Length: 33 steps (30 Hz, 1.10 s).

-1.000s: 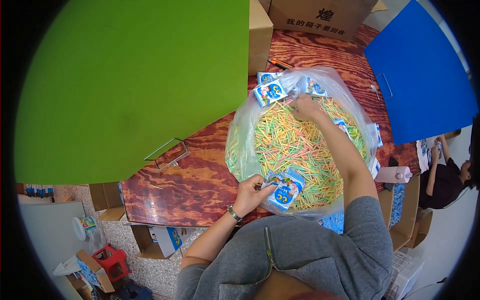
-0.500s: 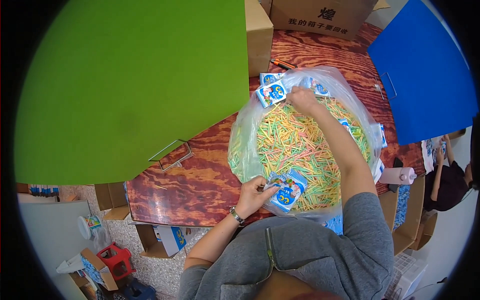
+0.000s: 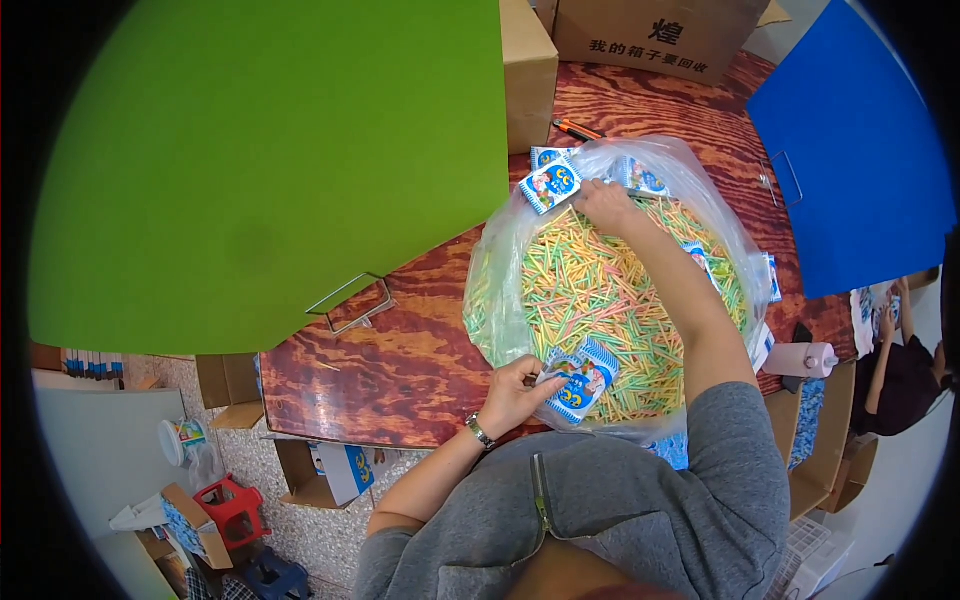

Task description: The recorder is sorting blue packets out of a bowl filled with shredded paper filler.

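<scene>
A big clear plastic bag (image 3: pixel 497 290) sits open on the table, heaped with thin pastel snack sticks (image 3: pixel 600 290) in yellow, green and pink. At its near edge my left hand (image 3: pixel 517 397) grips small blue-and-white snack packets (image 3: pixel 585 382), thumb on top. They overlap, so their number is unclear. My right hand (image 3: pixel 608 207) reaches across the sticks to the far rim, its fingers drawn together. What they hold, if anything, is hidden. Beside those fingers lies another snack packet (image 3: pixel 550 185), and a further packet (image 3: pixel 645 177) rests inside the far side of the bag.
A large green panel (image 3: pixel 270 170) stands at the left, and a blue panel (image 3: pixel 855 150) at the right. Cardboard boxes (image 3: pixel 650 40) line the back of the reddish wood-grain table (image 3: pixel 370 390). An orange cutter (image 3: pixel 578 130) and a pink bottle (image 3: pixel 800 360) lie near the bag. Another person (image 3: pixel 895 375) sits far right.
The view has shifted slightly. My left hand still grips the packets, and my right hand stays at the far rim, with its fingers slightly changed.
</scene>
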Available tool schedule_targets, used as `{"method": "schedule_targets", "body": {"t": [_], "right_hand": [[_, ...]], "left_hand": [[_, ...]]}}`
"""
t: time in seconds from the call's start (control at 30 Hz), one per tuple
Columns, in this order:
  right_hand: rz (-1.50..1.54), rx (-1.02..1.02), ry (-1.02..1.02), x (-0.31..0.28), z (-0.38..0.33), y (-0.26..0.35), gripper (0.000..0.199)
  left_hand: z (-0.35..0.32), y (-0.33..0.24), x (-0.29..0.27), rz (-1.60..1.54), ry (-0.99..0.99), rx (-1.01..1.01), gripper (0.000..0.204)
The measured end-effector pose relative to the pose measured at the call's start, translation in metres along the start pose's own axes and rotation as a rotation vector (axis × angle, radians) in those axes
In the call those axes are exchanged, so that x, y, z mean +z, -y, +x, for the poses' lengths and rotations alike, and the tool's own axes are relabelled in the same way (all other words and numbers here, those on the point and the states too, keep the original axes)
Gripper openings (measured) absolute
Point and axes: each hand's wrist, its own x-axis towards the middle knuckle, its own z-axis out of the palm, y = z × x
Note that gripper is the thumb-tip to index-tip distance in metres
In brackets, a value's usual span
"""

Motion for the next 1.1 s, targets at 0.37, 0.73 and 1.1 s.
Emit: {"method": "schedule_targets", "body": {"t": [0.37,0.73,1.1], "right_hand": [[0.089,0.058,0.204,-0.038,-0.022,-0.005,0.022],[0.15,0.084,0.374,-0.018,-0.01,0.002,0.043],[0.211,0.083,0.154,0.006,-0.028,-0.004,0.041]], "left_hand": [[-0.001,0.005,0.004,0.064,-0.014,0.0,0.031],[-0.005,0.004,0.011,-0.057,0.013,0.001,0.029],[-0.006,0.003,0.012,-0.015,0.02,-0.005,0.031]]}}
